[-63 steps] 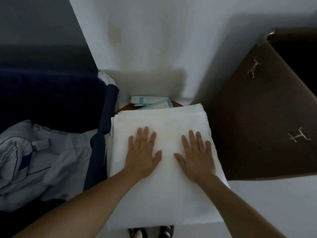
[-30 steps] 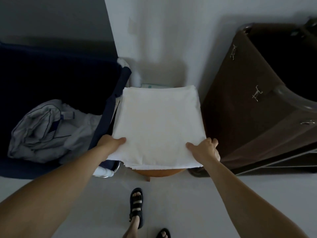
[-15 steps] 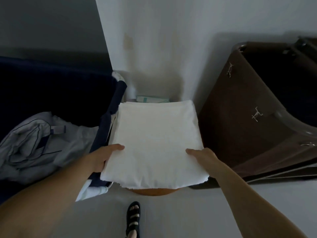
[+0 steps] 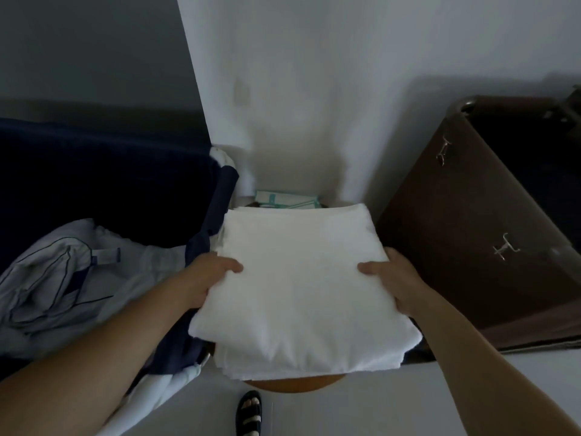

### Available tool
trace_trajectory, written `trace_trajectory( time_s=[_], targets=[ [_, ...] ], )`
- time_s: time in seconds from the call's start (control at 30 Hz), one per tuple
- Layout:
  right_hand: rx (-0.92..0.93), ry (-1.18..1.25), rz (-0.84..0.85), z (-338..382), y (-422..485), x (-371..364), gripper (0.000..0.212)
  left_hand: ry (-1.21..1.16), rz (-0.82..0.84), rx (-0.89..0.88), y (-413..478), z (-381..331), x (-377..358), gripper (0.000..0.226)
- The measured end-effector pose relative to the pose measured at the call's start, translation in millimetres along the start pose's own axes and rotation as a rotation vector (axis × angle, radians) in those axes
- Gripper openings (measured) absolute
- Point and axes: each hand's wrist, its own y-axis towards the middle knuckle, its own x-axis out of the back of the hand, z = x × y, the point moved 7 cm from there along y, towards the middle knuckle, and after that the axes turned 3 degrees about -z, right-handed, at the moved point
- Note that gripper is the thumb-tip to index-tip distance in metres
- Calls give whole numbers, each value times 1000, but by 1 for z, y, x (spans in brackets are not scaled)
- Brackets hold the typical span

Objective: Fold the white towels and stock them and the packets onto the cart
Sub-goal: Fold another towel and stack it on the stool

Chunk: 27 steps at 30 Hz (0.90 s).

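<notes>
A folded white towel (image 4: 298,278) lies on top of a stack of white towels (image 4: 301,363) on a round wooden stool (image 4: 295,381). My left hand (image 4: 204,278) grips the top towel's left edge, thumb on top and fingers underneath. My right hand (image 4: 396,281) grips its right edge the same way. The towel's near end sits raised a little above the stack. Teal and white packets (image 4: 287,199) lie at the stool's far edge, partly hidden behind the towels.
A dark blue laundry bin (image 4: 103,184) at the left holds crumpled pale linen (image 4: 63,278). A brown fabric cart (image 4: 484,228) with metal clips stands at the right. A white wall rises behind the stool. A sandalled foot (image 4: 250,413) shows on the floor below.
My hands left the towel's flat top, took hold of its left and right edges, and have lifted its near end off the stack.
</notes>
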Motion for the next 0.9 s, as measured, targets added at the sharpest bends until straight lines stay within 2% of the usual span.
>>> trace_trajectory(
  time_s=[0.13, 0.23, 0.37, 0.47, 0.63, 0.7, 0.8, 0.9],
  targets=[
    [176, 32, -9, 75, -7, 5, 36, 2, 35, -180, -25, -78, 7, 17],
    [244, 36, -29, 110, -10, 11, 37, -6, 30, -277, -39, -111, 9, 16],
    [264, 53, -53, 122, 0, 19, 40, -41, 9, -338, -43, -121, 12, 25],
    [216, 70, -64, 99, 12, 22, 42, -102, 5, -326, -31, -97, 14, 25],
    [-19, -23, -109, -6, 32, 23, 29, -62, -37, -67, 14, 22, 0, 32],
    [-76, -70, -95, -45, 34, 22, 31, -4, -92, 1, 28, 65, -5, 42],
    [-78, -82, -68, -64, 27, 22, 40, 27, -185, -72, 27, 79, -10, 48],
    [-85, -159, -4, -68, 22, 26, 60, 104, -251, -145, 15, 77, -14, 54]
  ],
)
